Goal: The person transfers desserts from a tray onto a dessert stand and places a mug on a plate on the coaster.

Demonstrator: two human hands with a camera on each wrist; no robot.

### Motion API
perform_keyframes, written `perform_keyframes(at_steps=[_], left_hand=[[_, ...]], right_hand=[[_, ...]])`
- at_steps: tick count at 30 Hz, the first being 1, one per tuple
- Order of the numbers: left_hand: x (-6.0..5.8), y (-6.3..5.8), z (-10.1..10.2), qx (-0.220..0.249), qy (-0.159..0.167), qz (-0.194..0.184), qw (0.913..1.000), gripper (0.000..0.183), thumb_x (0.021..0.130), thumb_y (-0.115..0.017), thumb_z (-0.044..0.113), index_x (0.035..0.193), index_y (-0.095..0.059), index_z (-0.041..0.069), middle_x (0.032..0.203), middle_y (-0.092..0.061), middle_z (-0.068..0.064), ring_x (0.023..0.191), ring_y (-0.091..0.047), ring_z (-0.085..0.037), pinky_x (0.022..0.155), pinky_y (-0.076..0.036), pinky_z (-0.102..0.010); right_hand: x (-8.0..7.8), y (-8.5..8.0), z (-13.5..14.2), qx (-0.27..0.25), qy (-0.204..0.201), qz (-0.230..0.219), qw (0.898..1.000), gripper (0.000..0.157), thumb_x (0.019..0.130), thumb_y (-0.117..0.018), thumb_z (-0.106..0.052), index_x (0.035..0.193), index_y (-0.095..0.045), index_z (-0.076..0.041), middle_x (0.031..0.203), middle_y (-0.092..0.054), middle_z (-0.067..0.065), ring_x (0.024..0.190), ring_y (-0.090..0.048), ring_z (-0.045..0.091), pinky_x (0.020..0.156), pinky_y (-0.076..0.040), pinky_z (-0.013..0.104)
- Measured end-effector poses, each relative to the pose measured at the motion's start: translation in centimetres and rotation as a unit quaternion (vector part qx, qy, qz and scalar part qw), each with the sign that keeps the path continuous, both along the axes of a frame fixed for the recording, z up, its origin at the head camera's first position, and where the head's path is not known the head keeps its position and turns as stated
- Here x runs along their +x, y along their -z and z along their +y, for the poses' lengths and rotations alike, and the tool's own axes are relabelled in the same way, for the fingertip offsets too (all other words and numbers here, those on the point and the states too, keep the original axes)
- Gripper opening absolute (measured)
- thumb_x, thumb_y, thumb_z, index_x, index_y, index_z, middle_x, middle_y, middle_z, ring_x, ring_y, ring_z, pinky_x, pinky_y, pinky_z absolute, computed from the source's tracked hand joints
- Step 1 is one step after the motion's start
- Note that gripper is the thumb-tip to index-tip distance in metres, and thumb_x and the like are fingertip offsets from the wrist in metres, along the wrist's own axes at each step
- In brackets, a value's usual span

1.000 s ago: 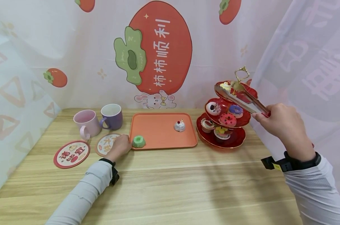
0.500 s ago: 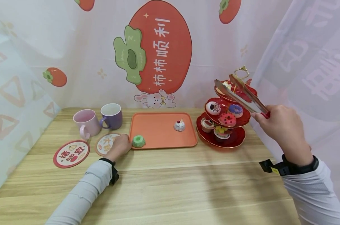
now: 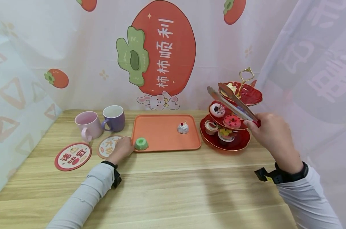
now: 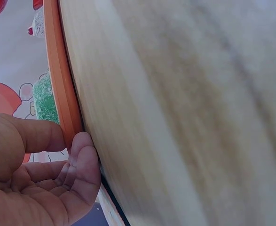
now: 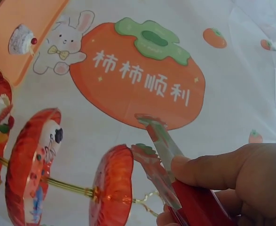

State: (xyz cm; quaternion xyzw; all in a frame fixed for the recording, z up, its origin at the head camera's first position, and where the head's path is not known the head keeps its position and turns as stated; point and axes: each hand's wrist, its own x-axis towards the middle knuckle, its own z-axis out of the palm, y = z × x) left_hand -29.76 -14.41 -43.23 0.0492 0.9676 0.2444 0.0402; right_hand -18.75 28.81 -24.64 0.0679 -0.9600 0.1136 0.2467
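My right hand (image 3: pixel 271 136) grips a pair of shiny metal tongs with red handles (image 3: pixel 239 102), thumb along one side, their two long arms spread apart. The scalloped tips sit by the upper part of a three-tier stand of glossy, translucent red plates with gold edges (image 3: pixel 241 139); I cannot tell whether they touch it. A frilly cream-coloured pastry (image 3: pixel 233 86) rests on the top plate, below an ornate gold loop handle (image 3: pixel 246 75). The middle plate bears a smooth white dome streaked with dark lines (image 3: pixel 217 110) and a pink, dotted ring doughnut (image 3: pixel 231 121), while little fluted tarts (image 3: pixel 225 135) sit on the lowest.

My left hand (image 3: pixel 121 149) pinches the rim of a flat, smooth orange rectangular tray (image 3: pixel 161 140) at its near left corner, on the pale wood-grain table (image 3: pixel 173 187). Just beside my fingers is a ring-shaped green cake (image 3: pixel 141 144) (its surface looks grainy, almost sugared, from my left wrist). A small speckled white dome with a red berry on top (image 3: pixel 183 128) stands towards the tray's right end.
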Motion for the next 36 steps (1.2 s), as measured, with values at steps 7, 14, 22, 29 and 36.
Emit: perform_keyframes(at_steps=[7,14,22,29,36], left_hand=[[-0.1,0.1,0.1,0.003,-0.004,-0.005,1.0,0.017,0.089,-0.053,0.009,0.075,-0.053,-0.001,0.067,-0.05,-0.01,0.061,-0.048,-0.025,0.057,-0.039,-0.035],[0.0,0.0,0.1,0.007,-0.005,-0.004,1.0,0.017,0.089,-0.053,0.008,0.074,-0.052,-0.001,0.066,-0.048,-0.01,0.06,-0.046,-0.024,0.056,-0.038,-0.034],[0.0,0.2,0.0,0.007,-0.001,0.004,1.0,0.018,0.088,-0.053,0.008,0.073,-0.051,0.0,0.065,-0.048,-0.009,0.059,-0.046,-0.024,0.056,-0.038,-0.035],[0.0,0.2,-0.1,0.005,0.001,0.005,1.0,0.017,0.088,-0.053,0.008,0.073,-0.051,0.0,0.065,-0.048,-0.01,0.059,-0.046,-0.024,0.056,-0.038,-0.035],[0.0,0.1,0.0,0.002,-0.002,0.002,1.0,0.016,0.088,-0.054,0.008,0.074,-0.053,-0.001,0.066,-0.049,-0.01,0.06,-0.047,-0.024,0.057,-0.039,-0.035]], right_hand=[[-0.1,1.0,-0.6,-0.008,-0.001,0.003,1.0,0.022,0.082,-0.07,-0.015,0.083,-0.065,0.005,0.062,-0.055,0.011,0.052,-0.043,0.026,0.044,-0.03,0.034],[-0.1,1.6,-1.4,-0.009,0.003,0.008,1.0,0.028,0.082,-0.071,-0.016,0.093,-0.065,0.008,0.07,-0.057,0.019,0.054,-0.044,0.028,0.045,-0.031,0.034],[-0.3,2.8,-2.4,-0.006,-0.022,-0.028,0.999,0.031,0.082,-0.071,-0.016,0.101,-0.065,0.007,0.07,-0.058,0.016,0.052,-0.043,0.024,0.043,-0.03,0.032],[-0.3,3.8,-3.2,-0.001,-0.014,-0.073,0.997,0.026,0.082,-0.071,-0.021,0.09,-0.065,0.003,0.068,-0.055,0.012,0.053,-0.044,0.023,0.045,-0.03,0.033],[-0.7,5.6,-3.9,-0.011,-0.043,-0.064,0.997,0.021,0.08,-0.074,-0.021,0.082,-0.063,-0.002,0.06,-0.05,0.004,0.049,-0.042,0.02,0.044,-0.032,0.033]])
